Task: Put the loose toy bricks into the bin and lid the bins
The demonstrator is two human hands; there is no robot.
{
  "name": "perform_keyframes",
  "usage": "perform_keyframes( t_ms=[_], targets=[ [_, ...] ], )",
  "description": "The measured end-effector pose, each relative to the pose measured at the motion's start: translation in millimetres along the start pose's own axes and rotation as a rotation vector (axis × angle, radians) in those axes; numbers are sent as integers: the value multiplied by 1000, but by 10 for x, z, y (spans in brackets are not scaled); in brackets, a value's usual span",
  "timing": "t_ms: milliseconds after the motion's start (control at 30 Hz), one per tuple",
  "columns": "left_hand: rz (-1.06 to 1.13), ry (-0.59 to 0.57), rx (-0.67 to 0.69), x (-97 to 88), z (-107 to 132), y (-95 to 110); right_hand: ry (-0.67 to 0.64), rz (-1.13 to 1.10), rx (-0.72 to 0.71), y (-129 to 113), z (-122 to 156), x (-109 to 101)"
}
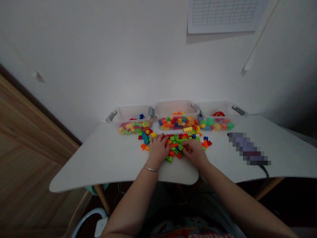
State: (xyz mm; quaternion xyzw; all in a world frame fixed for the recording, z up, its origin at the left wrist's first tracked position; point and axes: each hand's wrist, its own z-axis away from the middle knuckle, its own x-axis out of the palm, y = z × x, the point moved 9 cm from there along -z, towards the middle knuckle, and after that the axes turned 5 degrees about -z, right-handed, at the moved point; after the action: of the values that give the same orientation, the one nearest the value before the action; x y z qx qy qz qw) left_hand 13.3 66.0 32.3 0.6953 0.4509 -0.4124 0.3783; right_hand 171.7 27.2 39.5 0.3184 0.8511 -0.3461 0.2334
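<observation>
Beyond the fingers, a white counter (104, 148) with rounded corners spans the view against a white wall (158, 56). Three clear plastic bins with gray handles stand side by side along its far edge, all past the fingers. The left bin (128, 112) holds mixed bricks and green rings, the middle bin (173, 107) is packed with multicolored bricks, and the right bin (213, 107) holds colored balls (216, 125) and a red toy. To the right of the fingers lies a pixelated oblong (249, 148), too blurred to identify, with a dark cord at its near end.

Directly beneath the fingers, a loose pile of plastic building bricks (175, 145) spreads across the counter in front of the middle bin. Both forearms rise from the bottom of the view and angle inward, with the left hand (158, 151) and right hand (195, 152) palm-down, just apart, on the pile. A thin silver bangle (150, 169) circles the left wrist.

The left fingers (158, 140) are slightly spread over the bricks, and the right fingers (187, 145) curl down among them. Neither hand's grip can be told: both touch bricks, but whether they hold any is hidden.
</observation>
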Motion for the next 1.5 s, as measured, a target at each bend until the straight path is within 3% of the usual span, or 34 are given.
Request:
perform_keyframes(
  t_ms=[267, 400, 600, 767, 867, 1000, 1167, 1333, 1433, 1500],
  targets=[
    [-5, 36, 13, -9, 18, -7, 141, -60, 103, 171, -11, -172],
    [-5, 42, 23, -19, 15, -2, 227, -59, 130, 176, -157, -357],
    [8, 36, 26, -17, 2, 1, 407, -163, 239, 249, -722, -700],
    [15, 19, 22, 8, -6, -12, 450, -217, 305, 376, -1296, -745],
    [16, 24, 23, 15, -9, -22, 375, -155, 373, 502, -1534, -619],
    [25, 18, 19, 12, -11, -31, 134, 52, 490, 624, -1646, -348],
    [36, 16, 15, -26, -2, -26, -108, 262, 458, 509, -1641, -177],
    [38, 9, 8, -18, -7, -39, -410, 249, 350, 384, -1718, 91],
    [35, 14, 18, -11, -13, -42, -580, 168, 482, 499, -1747, 279],
    [35, 22, 25, -14, -16, -43, -601, 113, 550, 572, -1789, 355]
  ],
)
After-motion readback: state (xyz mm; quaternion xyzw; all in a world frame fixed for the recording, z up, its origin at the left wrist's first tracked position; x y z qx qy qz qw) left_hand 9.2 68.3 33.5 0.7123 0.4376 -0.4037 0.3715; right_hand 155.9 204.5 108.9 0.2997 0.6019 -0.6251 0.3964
